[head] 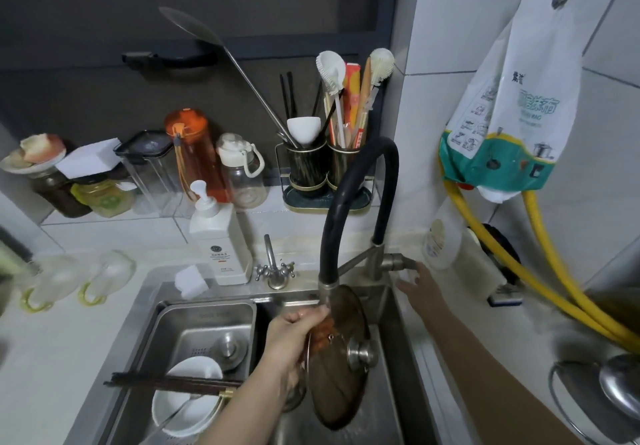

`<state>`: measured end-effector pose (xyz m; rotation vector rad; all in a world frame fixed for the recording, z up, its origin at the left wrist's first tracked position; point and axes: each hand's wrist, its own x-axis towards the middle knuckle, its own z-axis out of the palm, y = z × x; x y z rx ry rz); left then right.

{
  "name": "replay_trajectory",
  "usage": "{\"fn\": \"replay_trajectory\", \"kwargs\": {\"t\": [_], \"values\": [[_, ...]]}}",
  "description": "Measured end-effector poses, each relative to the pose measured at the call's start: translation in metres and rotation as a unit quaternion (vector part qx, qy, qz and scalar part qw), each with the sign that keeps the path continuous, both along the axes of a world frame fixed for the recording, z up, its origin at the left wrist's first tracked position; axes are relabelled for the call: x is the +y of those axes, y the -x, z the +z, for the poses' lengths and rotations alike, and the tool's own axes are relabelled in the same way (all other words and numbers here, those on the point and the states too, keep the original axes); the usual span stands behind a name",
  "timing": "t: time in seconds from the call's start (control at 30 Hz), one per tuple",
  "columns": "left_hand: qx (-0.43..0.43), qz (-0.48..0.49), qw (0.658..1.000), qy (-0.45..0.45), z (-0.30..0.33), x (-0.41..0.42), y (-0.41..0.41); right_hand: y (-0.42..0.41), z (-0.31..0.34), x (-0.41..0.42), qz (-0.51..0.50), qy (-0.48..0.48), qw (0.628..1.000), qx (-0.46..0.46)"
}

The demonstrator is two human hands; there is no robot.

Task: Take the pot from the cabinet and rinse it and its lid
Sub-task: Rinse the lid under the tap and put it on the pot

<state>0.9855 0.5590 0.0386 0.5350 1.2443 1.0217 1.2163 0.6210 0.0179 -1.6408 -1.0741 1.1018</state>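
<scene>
The lid [341, 358] is a round glass one, tinted brownish, with a thin metal rim and a silver metal knob at its middle. It stands tilted nearly on edge over the right basin of the sink [388, 306], knob side facing right and toward the camera, its upper edge just under the outlet of the black-hosed faucet [356, 209]. Its lower edge hangs low in the basin; whether it touches the bottom cannot be told. Through the glass, reddish blurred fingertips show near the upper left rim. The pot [595, 399], shiny steel with a loop handle, sits at the right edge of the bench, only partly visible.
</scene>
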Motion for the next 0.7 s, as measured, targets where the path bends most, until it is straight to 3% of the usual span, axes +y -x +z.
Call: {"fn": "replay_trajectory", "kwargs": {"t": [0.27, 0.7], "values": [[0.003, 0.05, 0.998, 0.031, -0.006, -0.002, 0.005, -0.002, -0.012, 0.016, -0.004, 0.019, 0.999, -0.043], [-0.045, 0.047, 0.998, 0.014, -0.007, -0.023, 0.021, 0.013, -0.024, 0.005, 0.017, 0.022, 0.997, -0.066]]}}
